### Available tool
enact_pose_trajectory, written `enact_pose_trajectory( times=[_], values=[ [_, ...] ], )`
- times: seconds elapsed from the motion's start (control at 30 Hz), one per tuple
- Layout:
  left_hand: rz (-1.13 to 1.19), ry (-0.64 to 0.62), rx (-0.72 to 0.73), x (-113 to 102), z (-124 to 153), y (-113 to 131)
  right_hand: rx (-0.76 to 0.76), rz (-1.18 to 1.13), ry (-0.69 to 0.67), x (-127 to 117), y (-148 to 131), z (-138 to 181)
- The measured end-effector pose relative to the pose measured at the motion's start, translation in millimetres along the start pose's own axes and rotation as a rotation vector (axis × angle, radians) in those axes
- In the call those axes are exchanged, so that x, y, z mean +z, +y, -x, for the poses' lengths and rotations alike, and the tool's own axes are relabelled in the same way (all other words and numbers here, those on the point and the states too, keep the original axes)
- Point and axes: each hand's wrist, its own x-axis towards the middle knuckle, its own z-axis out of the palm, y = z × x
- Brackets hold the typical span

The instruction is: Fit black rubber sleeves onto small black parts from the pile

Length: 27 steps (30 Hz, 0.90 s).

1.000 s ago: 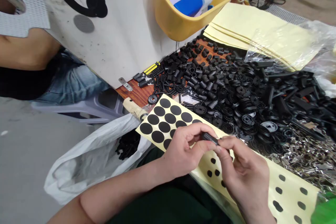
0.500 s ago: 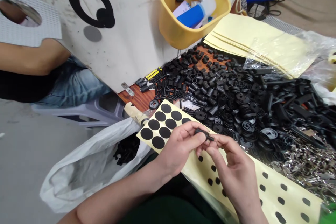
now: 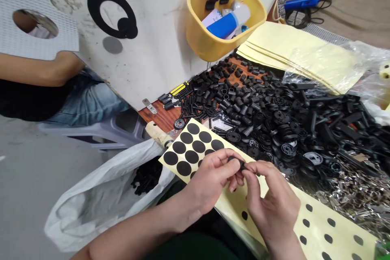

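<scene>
Black plastic parts (image 3: 262,109) lie heaped across the wood-grain counter (image 3: 160,118), while a small black plastic part (image 3: 237,163) sits pinched between the left hand (image 3: 211,180) and the right hand (image 3: 272,199). Below the hands lies a cream backing sheet (image 3: 317,227) carrying rows of round black dots (image 3: 192,157). Both grips are narrow, with thumbs and fingertips closed on that one piece. The fingers cover most of it, so its exact shape is hard to make out from this view.

The likeliest trouble is a slip: the piece is small, and a loose pinch could let it drop into the heap of similar black parts, where it would be slow to find. A knock from a wrist could also shove the sheet into the loose parts and spill them toward the silver metal pieces (image 3: 356,195) at the right.

A white plastic bag (image 3: 91,207) holding black parts sits open beside the counter, under the left forearm (image 3: 137,231). Beyond the heap stand a yellow caddy (image 3: 195,36) and a stack of pale yellow sheets (image 3: 292,48). The heap crowds up to the backing sheet, leaving little room on that side.
</scene>
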Motion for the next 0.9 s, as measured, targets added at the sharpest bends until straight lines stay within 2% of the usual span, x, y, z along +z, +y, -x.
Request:
enact_pose_trajectory(
  times=[0.13, 0.33, 0.53, 0.7, 0.77, 0.9],
  values=[
    [-0.022, 0.043, 0.051, 1, 0, -4, 0.070, 0.118, 0.029, 4, -3, 3],
    [-0.080, 0.075, 0.114, 1, 0, -3, 0.138, 0.115, 0.036, 12, -4, 9],
    [-0.119, 0.074, 0.146, 1, 0, -5, 0.360, -0.058, 0.024, 13, -3, 14],
    [-0.148, 0.085, 0.191, 2, 1, -3, 0.545, -0.311, -0.108, 11, -3, 15],
    [-0.165, 0.066, 0.196, 2, 1, -2, 0.507, -0.274, -0.077, 11, -3, 15],
    [-0.190, 0.039, 0.192, 1, 2, -1, 0.226, -0.017, 0.052, 12, -4, 12]
  ],
)
